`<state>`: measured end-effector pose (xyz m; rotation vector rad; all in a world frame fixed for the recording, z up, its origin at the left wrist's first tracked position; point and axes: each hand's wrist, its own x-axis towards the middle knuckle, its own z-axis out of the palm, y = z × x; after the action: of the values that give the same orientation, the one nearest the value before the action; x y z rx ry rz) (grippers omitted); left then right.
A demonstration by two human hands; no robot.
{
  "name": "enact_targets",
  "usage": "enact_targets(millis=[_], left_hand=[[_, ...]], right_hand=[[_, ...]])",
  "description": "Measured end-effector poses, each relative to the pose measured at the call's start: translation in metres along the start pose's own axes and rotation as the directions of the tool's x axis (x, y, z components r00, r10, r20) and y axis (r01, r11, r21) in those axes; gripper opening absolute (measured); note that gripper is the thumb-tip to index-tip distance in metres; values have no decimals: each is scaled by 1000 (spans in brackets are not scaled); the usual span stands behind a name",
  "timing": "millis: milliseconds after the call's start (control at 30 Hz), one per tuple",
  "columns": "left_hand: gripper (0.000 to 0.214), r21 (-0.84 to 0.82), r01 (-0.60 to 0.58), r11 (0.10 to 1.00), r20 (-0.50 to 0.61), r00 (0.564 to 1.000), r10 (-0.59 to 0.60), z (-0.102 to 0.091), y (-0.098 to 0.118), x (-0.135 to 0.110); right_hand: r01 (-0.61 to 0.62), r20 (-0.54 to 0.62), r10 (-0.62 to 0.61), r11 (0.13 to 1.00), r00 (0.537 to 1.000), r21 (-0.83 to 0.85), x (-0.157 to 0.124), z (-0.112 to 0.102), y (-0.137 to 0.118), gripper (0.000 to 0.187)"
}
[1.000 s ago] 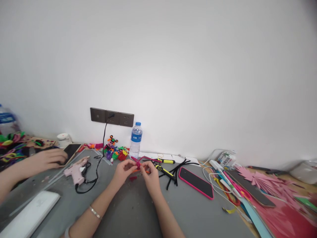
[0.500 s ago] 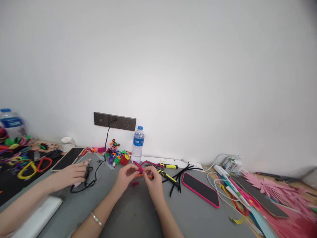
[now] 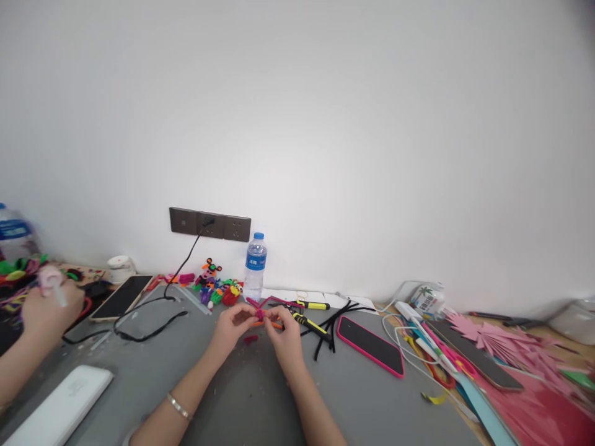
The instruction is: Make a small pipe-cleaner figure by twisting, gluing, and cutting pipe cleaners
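Note:
Between my hands is a magenta pipe cleaner (image 3: 260, 314), twisted into a small bundle with long ends pointing up and off to the right. My left hand (image 3: 229, 331) pinches it from the left, fingertips and thumb pressed together. From the other side my right hand (image 3: 284, 337) pinches the same bundle. A short magenta piece (image 3: 251, 339) lies on the grey mat (image 3: 251, 396) just below my fingers. Pliers with yellow-and-black handles (image 3: 313, 326) lie right beside my right hand, close to several black pipe cleaners (image 3: 331, 325).
At far left another person's hand (image 3: 51, 313) holds a pink glue gun (image 3: 49, 279) trailing a black cord (image 3: 149, 337). A water bottle (image 3: 255, 266) and small pipe-cleaner figures (image 3: 218, 291) stand by the wall. A pink-cased phone (image 3: 370, 347) and white power bank (image 3: 62, 402) lie on the mat.
The other person's hand has lifted the glue gun and moved left with it, dragging the cord along. My hands stay pinched on the magenta pipe cleaner. The view has shifted slightly.

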<state>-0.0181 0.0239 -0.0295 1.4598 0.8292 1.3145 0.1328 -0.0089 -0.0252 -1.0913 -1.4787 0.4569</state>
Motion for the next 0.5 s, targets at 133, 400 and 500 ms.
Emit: enact_targets(millis=[133,400,500], left_hand=[[17,16,1,1000,-4,1000,-1,0,1,-1],[12,51,5,999,-8,1000,-5,-1,2,0],[12,57,-8,998,-10,1000,9,-2,1,0]], right_hand=[[17,-7,-17,1000,1000,-3,0,0,-1,9],[29,-12,-30,999,999,-21,-1,-2,2,8],[13,-9,-13,1000,1000,-11,-1,-2,2,8]])
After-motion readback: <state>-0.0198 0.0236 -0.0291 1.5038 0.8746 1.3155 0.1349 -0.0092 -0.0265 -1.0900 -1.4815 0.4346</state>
